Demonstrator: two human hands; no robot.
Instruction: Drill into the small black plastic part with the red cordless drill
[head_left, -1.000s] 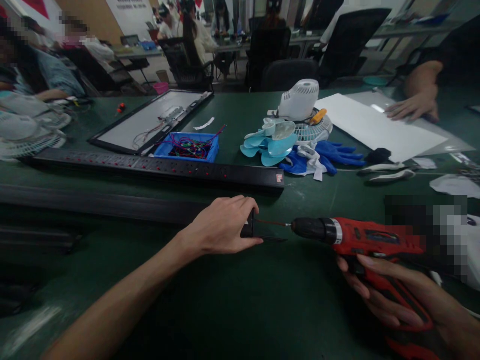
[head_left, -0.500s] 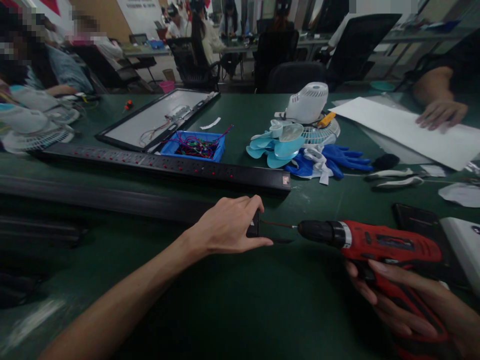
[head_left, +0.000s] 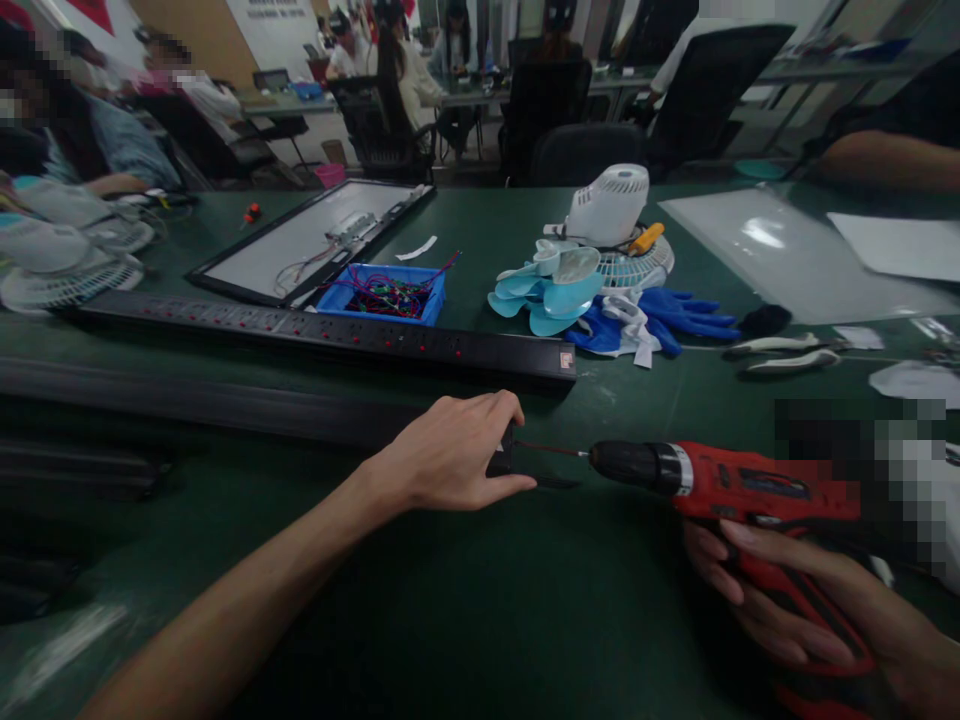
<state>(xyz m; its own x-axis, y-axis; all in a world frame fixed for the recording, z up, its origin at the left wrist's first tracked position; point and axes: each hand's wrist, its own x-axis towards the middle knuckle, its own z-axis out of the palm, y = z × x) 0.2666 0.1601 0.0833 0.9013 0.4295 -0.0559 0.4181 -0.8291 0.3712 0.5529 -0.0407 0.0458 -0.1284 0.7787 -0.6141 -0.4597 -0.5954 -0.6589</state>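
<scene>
My left hand [head_left: 454,455] is wrapped over the right end of a long black bar [head_left: 300,412], steadying it on the green table. Most of that end is hidden under the palm and fingers. In my right hand [head_left: 795,590] is a red and black cordless drill [head_left: 757,485], gripped by its handle. The drill lies level and points left. Its long thin bit [head_left: 551,449] reaches to the end of the bar; whether the tip sits on a screw cannot be made out. Just behind lies a black power strip [head_left: 337,335] with a row of sockets and red dots.
A blue bin of wires [head_left: 382,295], light-blue fan blades [head_left: 547,290], a white fan [head_left: 611,205], blue gloves [head_left: 686,315] and pliers [head_left: 787,350] lie beyond the strip. More black bars [head_left: 82,470] are at left. Plastic sheeting [head_left: 757,235] covers the far right, near another person's arm.
My hands and the drill hold nearly the same pose against the bar. At the far right, the other person's hand has drawn back and the white sheet has shifted right, baring the plastic beneath.
</scene>
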